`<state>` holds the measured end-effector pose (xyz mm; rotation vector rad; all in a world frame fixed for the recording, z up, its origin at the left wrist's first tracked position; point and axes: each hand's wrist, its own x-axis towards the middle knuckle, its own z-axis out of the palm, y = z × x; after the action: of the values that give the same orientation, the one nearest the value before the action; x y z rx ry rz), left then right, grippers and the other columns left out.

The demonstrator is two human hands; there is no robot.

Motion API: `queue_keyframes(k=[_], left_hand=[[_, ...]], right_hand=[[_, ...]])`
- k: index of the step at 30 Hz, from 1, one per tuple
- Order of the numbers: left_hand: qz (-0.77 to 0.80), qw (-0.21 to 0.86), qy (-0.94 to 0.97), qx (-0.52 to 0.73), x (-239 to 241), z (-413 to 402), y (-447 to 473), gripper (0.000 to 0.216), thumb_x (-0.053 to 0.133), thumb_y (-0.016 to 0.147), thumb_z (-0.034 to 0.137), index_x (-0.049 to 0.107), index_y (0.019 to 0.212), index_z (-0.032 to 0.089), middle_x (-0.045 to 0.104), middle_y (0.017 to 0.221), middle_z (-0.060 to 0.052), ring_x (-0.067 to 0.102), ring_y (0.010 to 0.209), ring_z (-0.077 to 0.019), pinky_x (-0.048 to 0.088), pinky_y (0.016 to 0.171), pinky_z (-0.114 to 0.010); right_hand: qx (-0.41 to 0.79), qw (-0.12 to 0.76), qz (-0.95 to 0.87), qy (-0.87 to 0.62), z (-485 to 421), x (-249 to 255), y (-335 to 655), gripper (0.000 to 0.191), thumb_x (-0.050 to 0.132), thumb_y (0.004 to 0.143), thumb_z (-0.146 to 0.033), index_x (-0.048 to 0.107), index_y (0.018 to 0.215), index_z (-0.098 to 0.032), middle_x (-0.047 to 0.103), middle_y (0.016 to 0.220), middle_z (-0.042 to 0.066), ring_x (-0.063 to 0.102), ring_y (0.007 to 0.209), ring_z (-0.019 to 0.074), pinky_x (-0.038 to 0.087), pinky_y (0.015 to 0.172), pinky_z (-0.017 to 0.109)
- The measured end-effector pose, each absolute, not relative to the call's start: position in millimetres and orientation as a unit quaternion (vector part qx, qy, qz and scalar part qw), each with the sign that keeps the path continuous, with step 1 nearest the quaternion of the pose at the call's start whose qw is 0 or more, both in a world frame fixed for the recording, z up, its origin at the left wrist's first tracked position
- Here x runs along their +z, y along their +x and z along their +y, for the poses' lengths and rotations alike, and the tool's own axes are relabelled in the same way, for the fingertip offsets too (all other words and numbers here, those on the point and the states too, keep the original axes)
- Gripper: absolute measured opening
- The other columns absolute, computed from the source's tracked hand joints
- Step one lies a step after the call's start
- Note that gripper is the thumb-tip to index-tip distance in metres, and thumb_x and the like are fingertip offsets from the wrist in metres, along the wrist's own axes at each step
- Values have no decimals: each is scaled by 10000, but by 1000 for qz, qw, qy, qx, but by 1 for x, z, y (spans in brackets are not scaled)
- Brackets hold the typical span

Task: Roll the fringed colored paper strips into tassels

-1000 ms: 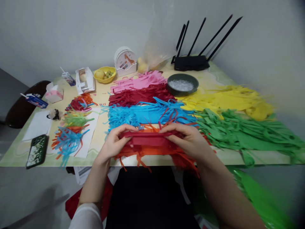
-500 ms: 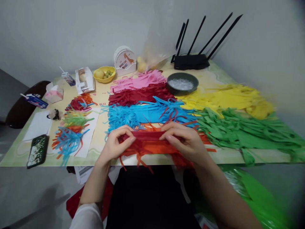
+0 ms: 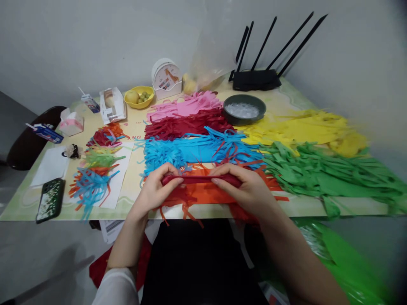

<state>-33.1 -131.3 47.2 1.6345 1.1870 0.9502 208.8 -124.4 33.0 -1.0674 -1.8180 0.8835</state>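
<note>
Both hands pinch a rolled strip of dark red fringed paper [image 3: 200, 179] at the near edge of the worktop [image 3: 136, 127]: the left hand [image 3: 154, 189] closed on one end, the right hand [image 3: 251, 190] on the other. Light, soft and easily torn, the strip is probably best held along its uncut spine. No writing is legible.

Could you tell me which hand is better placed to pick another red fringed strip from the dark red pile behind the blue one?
Probably the right hand: it pinches the rolled red strip nearer the dark red pile. The left hand sits slightly farther off.
</note>
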Motion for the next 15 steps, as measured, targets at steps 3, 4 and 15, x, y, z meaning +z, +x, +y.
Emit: queue_keyframes(k=[3, 4, 15], left_hand=[[444, 545, 576, 418, 47, -132, -32, 144, 638, 880, 299, 601, 882, 159, 679, 641, -1, 650, 594, -124, 501, 631, -235], [436, 560, 557, 431, 46, -132, -31, 149, 647, 873, 295, 629, 902, 150, 684, 642, -6, 651, 585, -123, 502, 627, -235], [390, 568, 546, 477, 37, -132, -33, 175, 674, 848, 300, 686, 774, 142, 676, 677, -32, 626, 641, -129, 481, 650, -242]], right_hand=[[440, 426, -659, -436, -127, 32, 209, 92, 636, 861, -236, 703, 902, -190, 691, 733, 15, 625, 559, 122, 502, 528, 230], [460, 436, -641, -433, -127, 31, 209, 110, 638, 853, -233, 719, 913, -187, 695, 723, 19, 623, 543, 118, 500, 509, 222], [477, 490, -632, -365, -126, 30, 205, 173, 565, 859, -164, 736, 839, -182, 709, 743, 35, 659, 628, 122, 520, 541, 208]])
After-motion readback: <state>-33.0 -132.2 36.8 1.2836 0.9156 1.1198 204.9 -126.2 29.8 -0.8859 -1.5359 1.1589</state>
